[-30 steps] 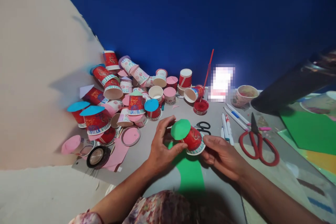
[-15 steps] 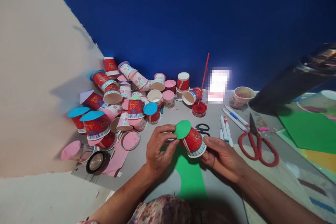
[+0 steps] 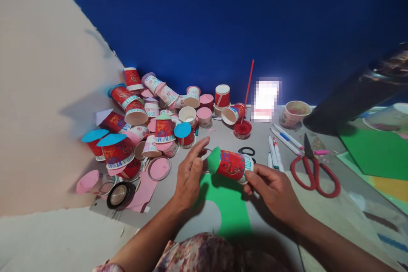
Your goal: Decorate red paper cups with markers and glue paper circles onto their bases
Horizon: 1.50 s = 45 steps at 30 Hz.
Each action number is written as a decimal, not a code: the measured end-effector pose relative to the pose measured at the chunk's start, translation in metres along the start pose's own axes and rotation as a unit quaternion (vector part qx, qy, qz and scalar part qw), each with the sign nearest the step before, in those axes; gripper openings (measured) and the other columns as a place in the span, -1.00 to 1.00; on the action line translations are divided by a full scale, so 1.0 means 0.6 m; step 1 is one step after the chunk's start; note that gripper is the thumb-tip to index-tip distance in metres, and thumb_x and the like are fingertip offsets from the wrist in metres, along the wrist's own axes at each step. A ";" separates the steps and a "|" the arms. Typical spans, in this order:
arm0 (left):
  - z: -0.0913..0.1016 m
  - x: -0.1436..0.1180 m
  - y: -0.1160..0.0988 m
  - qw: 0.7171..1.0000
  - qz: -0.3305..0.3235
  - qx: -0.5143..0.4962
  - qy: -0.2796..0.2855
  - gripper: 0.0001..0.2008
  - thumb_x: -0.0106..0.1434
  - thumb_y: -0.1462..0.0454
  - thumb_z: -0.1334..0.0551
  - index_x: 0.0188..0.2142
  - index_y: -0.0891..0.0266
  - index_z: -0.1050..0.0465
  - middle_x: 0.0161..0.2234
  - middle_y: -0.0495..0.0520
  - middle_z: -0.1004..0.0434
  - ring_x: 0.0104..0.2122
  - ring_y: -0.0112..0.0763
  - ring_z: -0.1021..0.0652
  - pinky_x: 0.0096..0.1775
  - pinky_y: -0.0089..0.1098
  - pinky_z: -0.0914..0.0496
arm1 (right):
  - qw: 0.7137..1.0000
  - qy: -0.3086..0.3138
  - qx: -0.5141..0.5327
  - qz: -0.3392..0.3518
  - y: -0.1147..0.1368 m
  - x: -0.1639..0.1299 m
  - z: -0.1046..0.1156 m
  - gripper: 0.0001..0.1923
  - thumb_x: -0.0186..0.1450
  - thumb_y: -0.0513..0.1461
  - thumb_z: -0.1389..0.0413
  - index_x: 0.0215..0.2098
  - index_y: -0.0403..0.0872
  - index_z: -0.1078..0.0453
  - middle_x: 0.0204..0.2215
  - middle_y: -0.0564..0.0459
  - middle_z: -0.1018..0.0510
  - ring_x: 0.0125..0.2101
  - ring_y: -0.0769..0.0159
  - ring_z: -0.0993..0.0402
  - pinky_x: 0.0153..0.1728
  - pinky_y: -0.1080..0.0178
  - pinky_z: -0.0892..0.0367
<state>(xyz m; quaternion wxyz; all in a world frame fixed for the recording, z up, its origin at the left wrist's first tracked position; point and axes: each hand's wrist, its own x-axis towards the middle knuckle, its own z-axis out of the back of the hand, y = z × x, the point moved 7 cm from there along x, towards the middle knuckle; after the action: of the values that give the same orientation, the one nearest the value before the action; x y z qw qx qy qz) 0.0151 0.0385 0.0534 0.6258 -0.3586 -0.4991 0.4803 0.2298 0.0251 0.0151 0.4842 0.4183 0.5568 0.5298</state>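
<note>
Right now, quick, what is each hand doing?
Left hand: open, fingers stretched out beside the green paper disc, holding nothing.
Right hand: closed on the rim end of the red paper cup, which lies sideways.

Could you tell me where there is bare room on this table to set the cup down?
Bare grey table lies between the cup pile and the markers. Left of the green sheet is crowded with cups, pink discs and a tape roll.

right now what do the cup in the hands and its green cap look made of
Cup: printed paper, slightly glossy, with a rolled rim, it seems. Green cap: matte craft paper or thin foam, a flat cut disc; which one is unclear. Right hand holds the cup.
</note>
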 end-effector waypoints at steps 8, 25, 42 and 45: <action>-0.035 0.009 -0.002 0.999 0.042 -0.011 0.027 -0.39 0.51 -0.13 0.03 0.16 0.16 -0.58 0.21 0.18 -0.59 0.22 -0.03 -0.55 0.26 -0.05 -0.41 | 0.983 0.022 -0.135 0.126 0.028 -0.011 -0.015 -0.59 0.46 -0.06 -0.06 -0.52 -0.02 -0.37 -0.59 0.12 -0.52 -0.55 0.36 -0.41 -0.47 0.31 -0.27; -0.043 0.005 0.021 0.988 0.141 -0.051 0.028 -0.37 0.48 -0.16 -0.02 0.14 0.20 -0.61 0.01 0.23 -0.72 -0.01 -0.03 -0.68 0.02 -0.12 -0.57 | 0.968 0.028 -0.181 0.174 0.042 -0.015 -0.019 -0.62 0.46 -0.12 -0.05 -0.52 -0.01 -0.37 -0.58 0.11 -0.51 -0.55 0.35 -0.41 -0.47 0.30 -0.25; -0.050 0.009 0.033 0.979 0.163 -0.101 0.067 -0.44 0.48 -0.11 -0.07 0.09 0.20 -0.64 0.04 0.24 -0.70 -0.02 -0.02 -0.69 0.00 -0.10 -0.57 | 0.969 0.031 -0.177 0.167 0.039 -0.013 -0.019 -0.65 0.46 -0.16 -0.06 -0.51 -0.01 -0.35 -0.57 0.14 -0.52 -0.54 0.37 -0.44 -0.46 0.33 -0.27; -0.053 0.010 0.036 0.977 0.168 -0.114 0.070 -0.45 0.48 -0.10 -0.08 0.06 0.22 -0.65 0.05 0.24 -0.70 0.02 0.00 -0.68 0.05 -0.08 -0.56 | 0.962 0.026 -0.197 0.185 0.042 -0.013 -0.019 -0.64 0.47 -0.19 -0.06 -0.51 -0.01 -0.33 -0.58 0.15 -0.50 -0.56 0.39 -0.42 -0.49 0.34 -0.26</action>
<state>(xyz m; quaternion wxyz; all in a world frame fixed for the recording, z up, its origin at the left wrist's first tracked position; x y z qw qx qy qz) 0.0409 0.0514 0.0277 0.5249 -0.5386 -0.4383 0.4923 0.2191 0.0176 0.0408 0.4363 0.3959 0.3666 0.7200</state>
